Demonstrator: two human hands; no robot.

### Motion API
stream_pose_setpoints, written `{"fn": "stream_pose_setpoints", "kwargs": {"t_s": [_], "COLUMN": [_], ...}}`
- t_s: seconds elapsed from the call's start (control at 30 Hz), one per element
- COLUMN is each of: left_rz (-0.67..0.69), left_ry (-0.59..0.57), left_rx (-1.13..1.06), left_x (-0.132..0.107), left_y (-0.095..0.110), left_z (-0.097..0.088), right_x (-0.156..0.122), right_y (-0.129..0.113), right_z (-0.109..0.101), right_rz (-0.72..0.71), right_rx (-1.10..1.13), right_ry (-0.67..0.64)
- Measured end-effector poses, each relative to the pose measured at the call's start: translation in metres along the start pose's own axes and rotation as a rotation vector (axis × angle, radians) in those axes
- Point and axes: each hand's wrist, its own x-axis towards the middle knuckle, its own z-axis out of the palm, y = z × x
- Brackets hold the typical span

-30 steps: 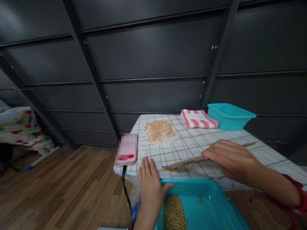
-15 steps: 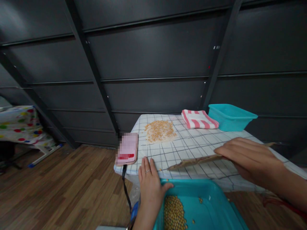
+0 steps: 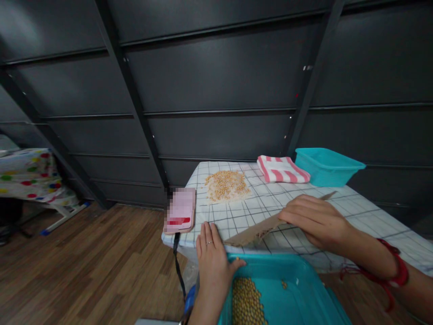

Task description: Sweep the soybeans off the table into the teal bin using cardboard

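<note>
My right hand (image 3: 314, 221) grips a strip of brown cardboard (image 3: 260, 229), held slanting over the front of the table. The strip's lower edge is close to the cloth near my left hand. My left hand (image 3: 213, 259) is open, its fingers stretched flat at the table edge and its thumb over the rim of a teal tub (image 3: 270, 258). Yellowish soybeans (image 3: 248, 300) lie at the left side of the tub, with a few loose ones farther right. A patch of beans mixed with fine white bits (image 3: 227, 186) is spread on the tablecloth.
A white checked tablecloth (image 3: 233, 216) covers the table. At its back right stand a folded pink-striped towel (image 3: 283, 169) and another teal tub (image 3: 326, 169). A pink phone-like case (image 3: 182, 210) lies at the left edge, a black strap (image 3: 176, 259) hanging below. Dark panels form the wall behind.
My right hand has moved left and toward me with the cardboard, which has tilted to show more of its face. The left hand has stayed in place.
</note>
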Motion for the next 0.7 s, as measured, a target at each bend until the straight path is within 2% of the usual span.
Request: {"fn": "stream_pose_setpoints", "kwargs": {"t_s": [0.27,0.5,0.7], "left_rz": [0.016,0.019,0.025], "left_ry": [0.021,-0.014,-0.013], "left_rx": [0.021,0.060,0.065], "left_x": [-0.001,0.000,0.001], "left_y": [-0.002,-0.001,0.000], "left_z": [0.003,0.001,0.000], "right_x": [-0.009,-0.006,-0.005], "right_y": [0.009,0.012,0.021], "right_z": [-0.022,-0.031,-0.025], "right_rz": [0.010,0.022,0.076], "right_rx": [0.103,-0.090,-0.327], "right_ry": [-0.007,0.070,0.085]}}
